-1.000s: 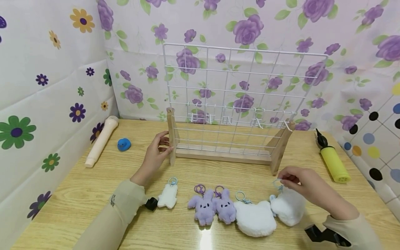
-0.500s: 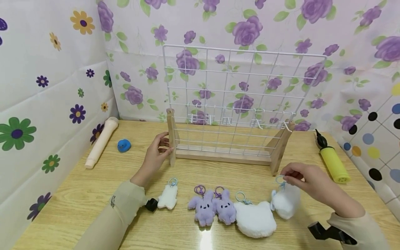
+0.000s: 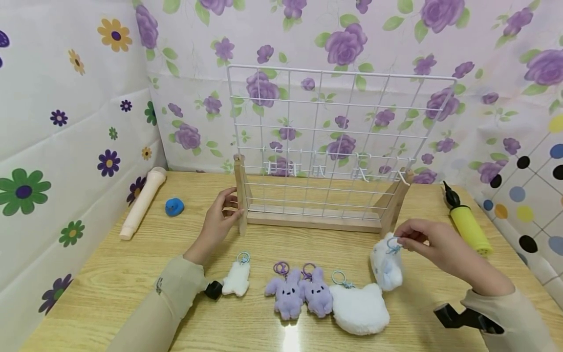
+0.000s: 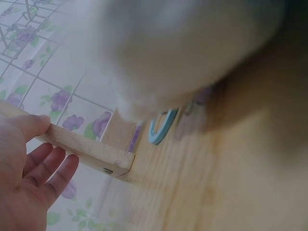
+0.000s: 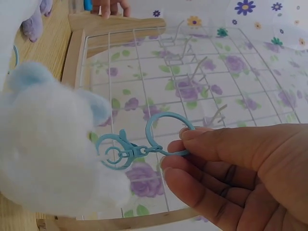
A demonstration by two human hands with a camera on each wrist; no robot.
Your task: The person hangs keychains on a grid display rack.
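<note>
At the far left, a pale pink, stick-shaped tube (image 3: 142, 204) lies aslant on the wood-grain tabletop (image 3: 228, 327), and near it sits a small blue duck-like figure (image 3: 174, 207); both are well apart from the hands, perhaps for not disturbing them. Next, the left hand (image 3: 220, 215) grips the pale wooden upright (image 3: 241, 178), thumb on its near side, fingers partly behind, I suppose to steady the stand. In front lies a small white plush keychain (image 3: 236, 279) with its ring upward. The upright supports one end of the white wire grid (image 3: 315, 128), where white metal hooks (image 3: 361, 173) hang in a row. Before the grid, a purple plush rabbit (image 3: 289, 295), a second purple plush rabbit (image 3: 318, 295) and a large white cat-head plush (image 3: 360, 310) lie side by side, rings towards the stand, which probably makes them easy to pick. Just behind the cat-head's right side is the white plush toy with light-blue ears (image 3: 386, 261); the right hand (image 3: 444, 247) pinches its light-blue key ring (image 5: 148, 132) between thumb and fingertips, so the soft body seems to hang freely, though I cannot tell if it touches the table. Farthest right lies a yellow plastic pump with black nozzle (image 3: 470, 232).
</note>
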